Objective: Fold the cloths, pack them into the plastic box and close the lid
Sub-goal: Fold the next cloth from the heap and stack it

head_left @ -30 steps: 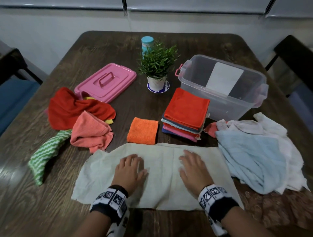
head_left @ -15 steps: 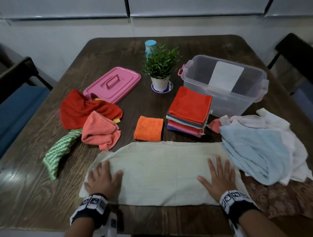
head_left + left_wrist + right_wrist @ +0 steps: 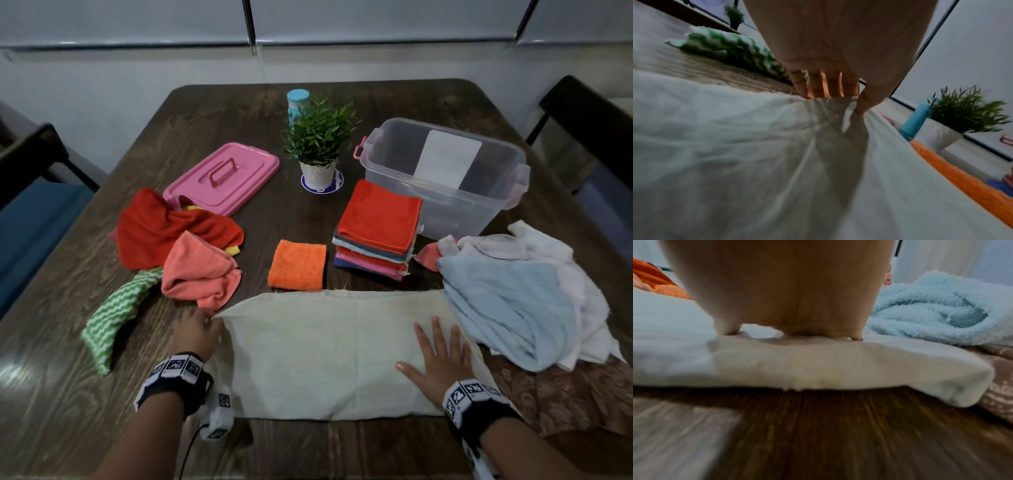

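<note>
From the head view, a long pale cloth (image 3: 329, 353) lay flat across the near side of the dark wooden table (image 3: 239, 109), with the right hand (image 3: 436, 359) spread on its right part, fingers straight and pressing down. The left hand (image 3: 197, 334) sat at the cloth's far-left corner, but this view hid its fingers; only the left wrist view showed the thumb (image 3: 867, 104) and fingers pinching the raised edge of the cloth. The right wrist view, blurred, showed the palm flat on the cloth beside the fluffy light blue cloth (image 3: 937, 308), over a patterned brown cloth (image 3: 1001, 386). Only the head view showed the clear plastic box (image 3: 442, 178), open at the far right, the pink lid (image 3: 222, 178) lying far left, a stack of folded cloths (image 3: 376, 229) just before the box, and a folded orange cloth (image 3: 297, 265) beside it.
</note>
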The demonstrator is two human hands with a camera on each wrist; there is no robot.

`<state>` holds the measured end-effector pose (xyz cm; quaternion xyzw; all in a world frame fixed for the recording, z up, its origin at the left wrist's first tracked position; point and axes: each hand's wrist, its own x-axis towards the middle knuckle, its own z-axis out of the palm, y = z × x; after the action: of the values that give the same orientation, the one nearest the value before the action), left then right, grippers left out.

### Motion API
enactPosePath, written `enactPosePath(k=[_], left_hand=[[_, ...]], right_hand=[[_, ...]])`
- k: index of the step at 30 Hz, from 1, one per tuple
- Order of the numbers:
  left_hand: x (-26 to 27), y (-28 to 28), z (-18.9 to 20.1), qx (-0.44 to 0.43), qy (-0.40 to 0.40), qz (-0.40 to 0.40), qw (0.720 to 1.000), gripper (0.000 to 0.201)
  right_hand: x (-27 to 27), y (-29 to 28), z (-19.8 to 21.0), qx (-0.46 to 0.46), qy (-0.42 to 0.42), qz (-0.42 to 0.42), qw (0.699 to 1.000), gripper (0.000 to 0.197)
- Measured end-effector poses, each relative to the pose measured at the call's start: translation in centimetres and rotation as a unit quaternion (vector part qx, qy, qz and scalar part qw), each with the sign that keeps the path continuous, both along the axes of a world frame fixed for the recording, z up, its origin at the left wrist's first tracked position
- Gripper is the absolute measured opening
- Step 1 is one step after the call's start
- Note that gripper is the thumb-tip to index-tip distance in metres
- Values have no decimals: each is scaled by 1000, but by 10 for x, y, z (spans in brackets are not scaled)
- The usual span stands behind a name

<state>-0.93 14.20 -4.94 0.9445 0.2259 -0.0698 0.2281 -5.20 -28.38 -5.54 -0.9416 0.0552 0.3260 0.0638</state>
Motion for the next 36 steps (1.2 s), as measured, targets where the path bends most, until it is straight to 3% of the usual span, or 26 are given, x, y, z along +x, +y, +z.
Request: enactPosePath(k=[3, 7, 11, 14, 18, 22, 26, 29, 33, 36], left_hand=[[4, 2, 1, -42, -23, 14, 999, 14], [4, 8, -3, 37, 22, 18, 999, 14], [-7, 6, -9, 107, 15, 53, 993, 33], [-14, -9, -10, 90, -21, -10, 996, 49], [-37, -21, -29, 52, 75, -88, 992, 66], [-52, -13, -40, 66, 130, -84, 986, 71], [-44, 3, -36, 50, 156, -54, 985, 70], [-44, 15, -31, 58, 172, -31, 983, 73], [-57, 19, -17, 68, 76, 71, 992, 77], [-65, 25, -9, 32, 48, 170, 984, 86]], right_hand=[[0, 0, 1, 3, -2, 3, 1000, 120], [0, 0, -2, -4, -1, 6, 1000, 124], [-1, 1, -3, -10, -36, 4, 999, 112], [0, 3, -8, -14, -74, 16, 997, 106], [0, 1, -18, -25, -88, -27, 995, 87], [0, -6, -20, -38, -74, -27, 996, 91], [2, -1, -16, -23, -94, -18, 995, 90], [1, 1, -18, -31, -59, 19, 998, 96], [3, 3, -17, -49, -54, 24, 997, 93], [6, 14, -12, -38, -108, 40, 993, 86]])
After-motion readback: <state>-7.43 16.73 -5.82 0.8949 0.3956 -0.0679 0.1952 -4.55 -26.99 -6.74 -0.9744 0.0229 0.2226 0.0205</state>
